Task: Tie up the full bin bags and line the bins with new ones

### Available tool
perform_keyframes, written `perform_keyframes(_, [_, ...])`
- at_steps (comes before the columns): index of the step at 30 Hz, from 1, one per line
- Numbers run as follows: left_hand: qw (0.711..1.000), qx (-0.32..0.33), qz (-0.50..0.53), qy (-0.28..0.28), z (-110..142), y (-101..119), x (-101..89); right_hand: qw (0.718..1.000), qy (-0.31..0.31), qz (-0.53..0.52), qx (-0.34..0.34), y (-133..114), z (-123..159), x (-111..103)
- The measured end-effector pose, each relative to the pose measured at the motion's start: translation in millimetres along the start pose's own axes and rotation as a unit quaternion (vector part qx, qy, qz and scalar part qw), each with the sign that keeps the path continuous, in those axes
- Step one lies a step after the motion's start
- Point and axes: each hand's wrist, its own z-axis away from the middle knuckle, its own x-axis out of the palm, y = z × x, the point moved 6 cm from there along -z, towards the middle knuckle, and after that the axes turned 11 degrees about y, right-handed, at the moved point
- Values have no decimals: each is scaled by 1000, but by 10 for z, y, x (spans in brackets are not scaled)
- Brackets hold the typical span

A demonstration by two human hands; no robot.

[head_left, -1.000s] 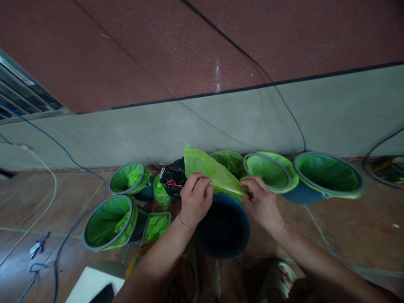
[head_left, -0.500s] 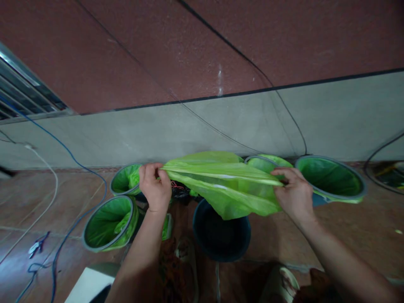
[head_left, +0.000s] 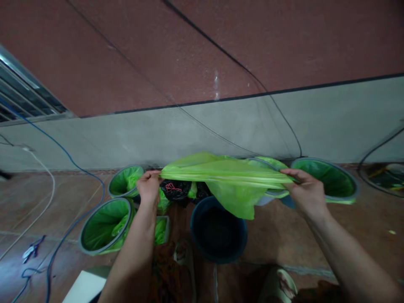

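Note:
A thin, light green plastic bag (head_left: 217, 174) is stretched sideways between my two hands, its upper edge drawn taut and a loose flap hanging below. My left hand (head_left: 149, 185) is closed, pinching the left end of the bag. At the right end, my right hand (head_left: 306, 189) grips the other corner between thumb and fingers. Below the bag stands a dark blue round bucket (head_left: 219, 233) on the floor, its inside dark. The bag partly covers a grey-rimmed bin (head_left: 276, 163) behind it.
Bins lined with green bags stand at left (head_left: 105, 227), back left (head_left: 124, 181) and right (head_left: 325, 179). Black plastic bags (head_left: 176, 190) lie by the wall. A blue cable (head_left: 71, 158) and keys (head_left: 33, 249) are on the left; a white box (head_left: 83, 286) is near me.
My hands have moved slightly apart and pulled the bag tauter and flatter. The view has shifted a little, and the black bags by the wall show more.

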Motion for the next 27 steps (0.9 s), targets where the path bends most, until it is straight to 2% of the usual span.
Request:
perform_keyframes(2, [997, -59, 44, -39, 14, -60, 64, 997, 34, -65, -2, -89, 9, -39])
perform_keyframes(3, [995, -56, 36, -69, 31, -56, 91, 996, 41, -78, -2, -113, 15, -46])
perform_keyframes(5, [986, 8, -41, -163, 131, -7, 164, 997, 40, -68, 5, -113, 32, -31])
perform_keyframes(6, [966, 50, -96, -237, 245, 10, 226, 998, 26, -49, 11, -95, 51, 1])
perform_keyframes(7, [930, 94, -152, -320, 411, 13, 294, 1000, 5, -26, 13, -79, 81, 48])
perform_keyframes(8, [882, 131, -203, -405, 623, -4, 358, 1000, -25, -5, 6, -74, 129, 115])
perform_keyframes(9, [820, 161, -238, -494, 877, -30, 412, 998, -65, 11, -10, -85, 199, 200])
perform_keyframes(11, [740, 191, -268, -587, 1326, -62, 469, 985, -157, 26, -64, -162, 412, 405])
perform_keyframes(13, [723, 186, -279, -604, 1628, -67, 522, 960, -252, 29, -119, -266, 703, 611])
perform_keyframes(14, [731, 184, -278, -595, 1715, -56, 549, 944, -301, 35, -133, -303, 861, 704])
perform_keyframes(18, [803, 132, -204, -545, 1777, -6, 607, 887, -445, 29, -123, -379, 1390, 922])
perform_keyframes(20, [816, 84, -120, -560, 1789, 8, 603, 867, -484, 6, -118, -399, 1544, 955])
perform_keyframes(22, [799, 33, -41, -598, 1844, 14, 581, 858, -500, 7, -113, -372, 1620, 971])
perform_keyframes(24, [761, -20, 5, -648, 1938, -1, 546, 856, -504, 22, -115, -316, 1661, 994])
perform_keyframes(26, [735, -60, 9, -675, 2014, -57, 519, 853, -505, 31, -129, -258, 1710, 1031])
perform_keyframes(27, [738, -71, -7, -671, 2026, -109, 516, 851, -506, 31, -138, -233, 1740, 1051])
